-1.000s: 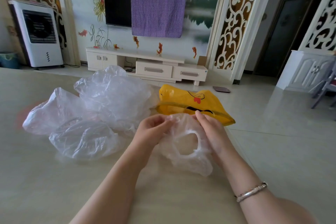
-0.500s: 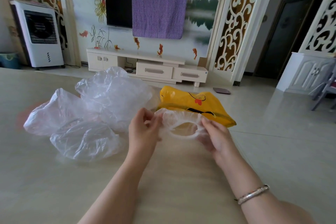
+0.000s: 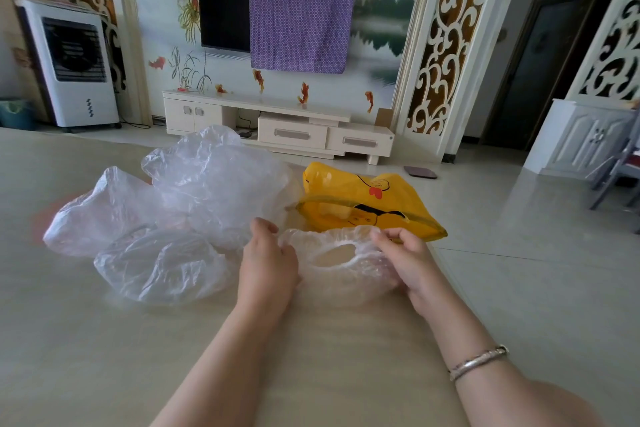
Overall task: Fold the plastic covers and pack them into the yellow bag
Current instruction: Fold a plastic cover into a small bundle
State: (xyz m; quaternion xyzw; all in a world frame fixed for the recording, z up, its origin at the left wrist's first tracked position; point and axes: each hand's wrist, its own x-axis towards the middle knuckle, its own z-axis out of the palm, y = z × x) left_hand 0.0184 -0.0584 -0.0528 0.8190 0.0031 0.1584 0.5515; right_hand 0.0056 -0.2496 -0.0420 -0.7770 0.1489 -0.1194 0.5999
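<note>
A small clear plastic cover (image 3: pixel 341 267) with an elastic rim lies on the table between my hands, its round opening facing up. My left hand (image 3: pixel 266 263) pinches its left edge and my right hand (image 3: pixel 407 262) grips its right edge. Just behind it the yellow bag (image 3: pixel 363 206), printed with a cartoon face, lies on its side. A heap of larger crumpled clear plastic covers (image 3: pixel 166 218) sits to the left of my hands.
The beige table (image 3: pixel 104 357) fills the foreground; its right edge runs diagonally past the yellow bag. Beyond are a tiled floor, a white TV cabinet (image 3: pixel 277 128), an air cooler (image 3: pixel 72 62) and a chair (image 3: pixel 620 177) at far right.
My hands have drawn slightly further apart with the small cover, and its opening now faces up on the table. The heap and the yellow bag have not moved.
</note>
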